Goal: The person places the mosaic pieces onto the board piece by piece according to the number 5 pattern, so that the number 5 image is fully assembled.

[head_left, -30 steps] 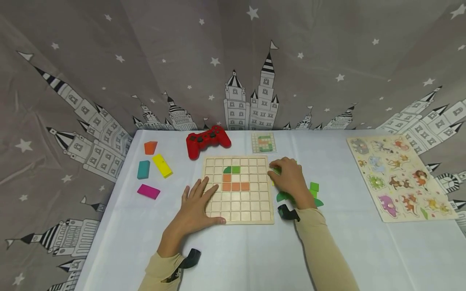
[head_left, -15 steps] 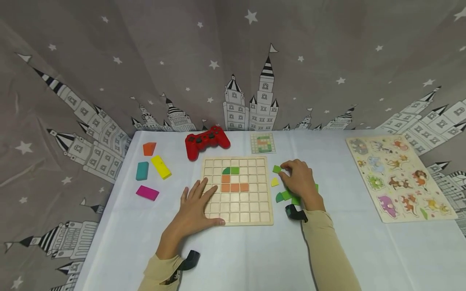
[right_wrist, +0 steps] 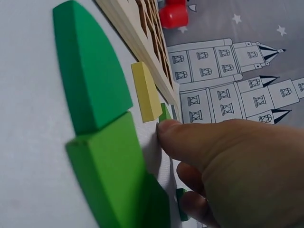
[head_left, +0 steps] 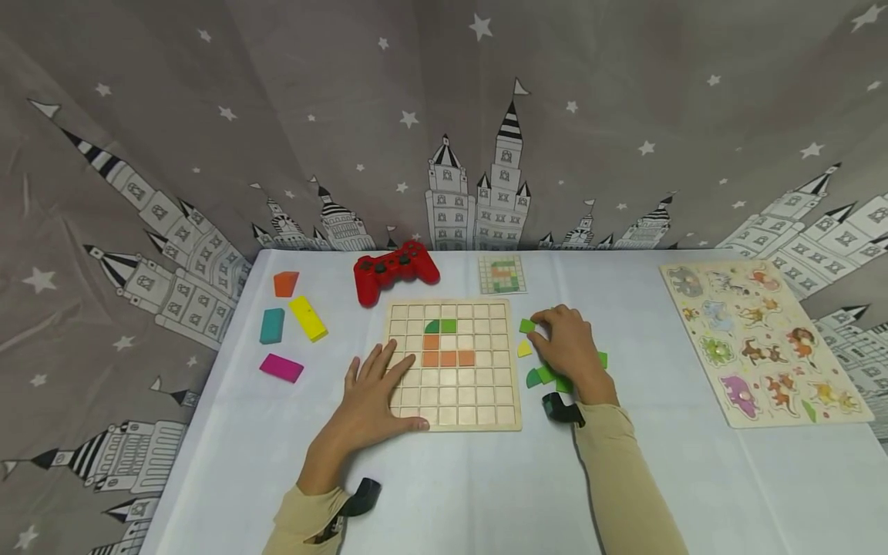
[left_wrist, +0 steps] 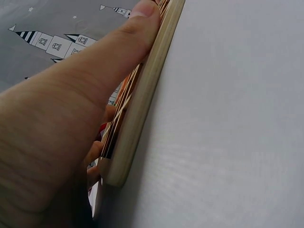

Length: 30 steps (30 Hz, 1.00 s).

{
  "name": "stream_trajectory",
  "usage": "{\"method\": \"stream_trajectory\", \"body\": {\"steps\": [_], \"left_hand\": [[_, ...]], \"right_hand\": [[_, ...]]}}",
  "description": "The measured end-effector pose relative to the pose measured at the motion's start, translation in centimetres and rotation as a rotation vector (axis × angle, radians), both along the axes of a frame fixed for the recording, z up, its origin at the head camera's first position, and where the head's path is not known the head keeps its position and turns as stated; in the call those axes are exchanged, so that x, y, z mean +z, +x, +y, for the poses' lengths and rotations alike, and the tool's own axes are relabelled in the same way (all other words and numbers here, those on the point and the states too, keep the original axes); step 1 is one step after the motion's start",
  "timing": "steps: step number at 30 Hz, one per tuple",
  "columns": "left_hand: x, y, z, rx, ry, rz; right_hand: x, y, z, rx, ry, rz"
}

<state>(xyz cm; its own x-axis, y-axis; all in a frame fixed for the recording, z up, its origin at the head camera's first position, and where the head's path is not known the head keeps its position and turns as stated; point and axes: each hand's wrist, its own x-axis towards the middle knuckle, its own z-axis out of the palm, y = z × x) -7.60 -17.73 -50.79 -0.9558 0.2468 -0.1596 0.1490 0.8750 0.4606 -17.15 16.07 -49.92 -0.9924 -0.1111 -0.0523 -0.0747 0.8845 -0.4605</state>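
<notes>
A wooden grid board (head_left: pixel 451 408) lies mid-table with two green and several orange tiles set in its upper cells. My left hand (head_left: pixel 380 389) rests flat on its near-left corner, fingers spread; in the left wrist view the thumb (left_wrist: pixel 118 52) lies along the board's edge (left_wrist: pixel 142 104). My right hand (head_left: pixel 555 339) hovers over loose green pieces (head_left: pixel 544 375) right of the board, fingers loosely curled, fingertips beside a small green square (head_left: pixel 527 325). In the right wrist view the thumb (right_wrist: pixel 166 127) touches the table by that square (right_wrist: pixel 164 113), with nothing between thumb and fingers. A yellow piece (right_wrist: pixel 146 90) lies close by.
A red game controller (head_left: pixel 395 268) and a pattern card (head_left: pixel 502 274) lie behind the board. Orange (head_left: pixel 285 283), teal (head_left: pixel 272 325), yellow (head_left: pixel 308 317) and pink (head_left: pixel 281 368) blocks sit at the left. An animal puzzle (head_left: pixel 756 339) lies at the right. A castle-print curtain hangs behind.
My right hand drew away from the board's right edge to the loose pieces, uncovering the green square and yellow piece. The left hand stayed still.
</notes>
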Motion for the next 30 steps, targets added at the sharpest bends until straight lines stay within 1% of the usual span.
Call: {"method": "stream_trajectory", "body": {"steps": [6, 11, 18, 24, 30], "left_hand": [[-0.1, 0.1, 0.0, 0.000, -0.002, -0.001], [-0.2, 0.1, 0.0, -0.001, 0.003, 0.007], [-0.1, 0.0, -0.1, -0.004, -0.009, -0.005], [0.1, 0.0, -0.1, -0.013, 0.006, 0.007], [0.1, 0.0, -0.1, -0.021, 0.004, -0.002]], "right_hand": [[0.0, 0.0, 0.0, 0.007, 0.019, 0.005], [0.1, 0.1, 0.0, 0.006, -0.007, 0.015], [0.5, 0.0, -1.6, 0.092, -0.059, 0.053], [0.8, -0.3, -3.6, 0.179, -0.076, 0.091], [1.2, -0.6, -5.7, 0.244, -0.047, 0.067]]}}
